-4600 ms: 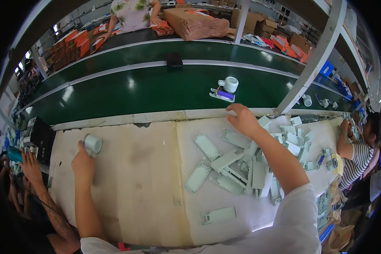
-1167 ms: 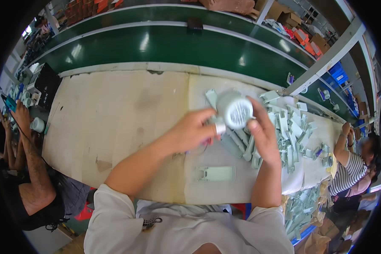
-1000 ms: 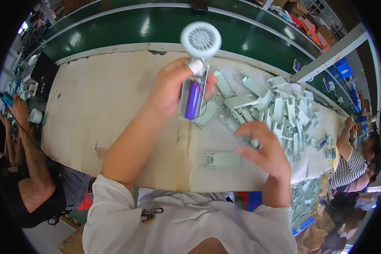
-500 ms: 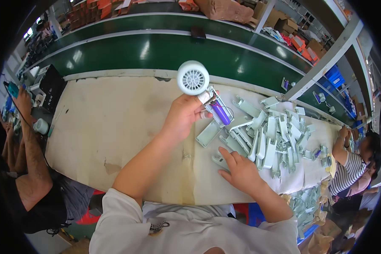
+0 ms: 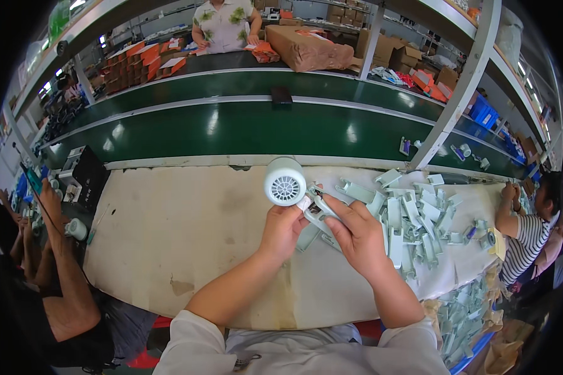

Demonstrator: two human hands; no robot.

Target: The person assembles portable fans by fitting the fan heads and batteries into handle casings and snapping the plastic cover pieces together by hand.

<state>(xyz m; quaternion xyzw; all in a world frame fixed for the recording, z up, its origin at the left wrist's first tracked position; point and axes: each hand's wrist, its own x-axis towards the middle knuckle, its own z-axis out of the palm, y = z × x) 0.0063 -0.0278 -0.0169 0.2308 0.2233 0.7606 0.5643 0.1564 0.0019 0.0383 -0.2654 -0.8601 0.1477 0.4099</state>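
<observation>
My left hand (image 5: 279, 234) is closed around the neck of a pale green handheld fan (image 5: 285, 182), its round grille turned up toward me. A pale green handle cover (image 5: 319, 211) is pinched between the thumb and fingers of my right hand (image 5: 361, 242). The cover lies against the fan's handle; whether it is seated there I cannot tell. Cover and fingers hide most of the handle's inside. Right beside my right hand spreads a heap of loose pale green handle shells (image 5: 426, 219), some partly behind the fingers.
The worktable (image 5: 169, 231) has a worn paper covering. Beyond it runs a green conveyor belt (image 5: 187, 132), with fan parts (image 5: 463, 150) on its right. A black box-shaped device (image 5: 84, 178) stands left. Co-workers sit at both sides. A bin of green parts (image 5: 466, 319) sits lower right.
My right hand has picked a handle cover off the table and brought it to the fan's open handle. The purple battery is now hidden. The view has tilted up, showing a person beyond the belt.
</observation>
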